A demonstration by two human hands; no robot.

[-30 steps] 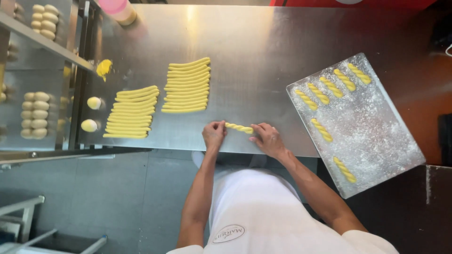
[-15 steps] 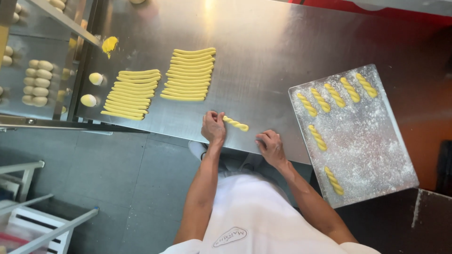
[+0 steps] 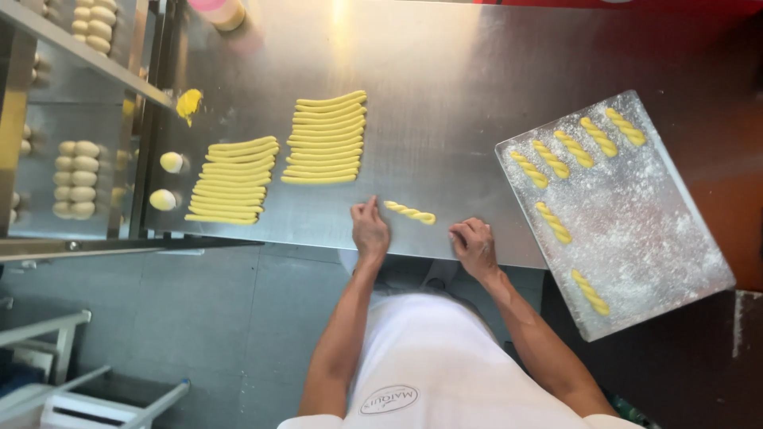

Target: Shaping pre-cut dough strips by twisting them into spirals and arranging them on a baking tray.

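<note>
Our left hand point(image 3: 370, 230) rests on the bench point(image 3: 445, 71) with its grip loose and holding nothing, fingertips just beside one end of the twisted dough stick point(image 3: 410, 212). Our right hand point(image 3: 474, 246) lies curled and empty near the other end. Beyond sit rows of dough strips point(image 3: 324, 137) and a floured tray point(image 3: 636, 238) holding finished twists.

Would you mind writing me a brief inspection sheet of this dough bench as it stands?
Surface: steel table, bare in the middle.
Job's things: twisted dough piece between the hands; two stacks of dough strips; seven twists on the floured tray.
Clutter: two dough balls, a yellow smear.
Grippers: left hand touches the twist's end; right hand on the table edge, empty.
Cables: nothing seen.
Surroundings: shelf of dough pieces at the side.
</note>
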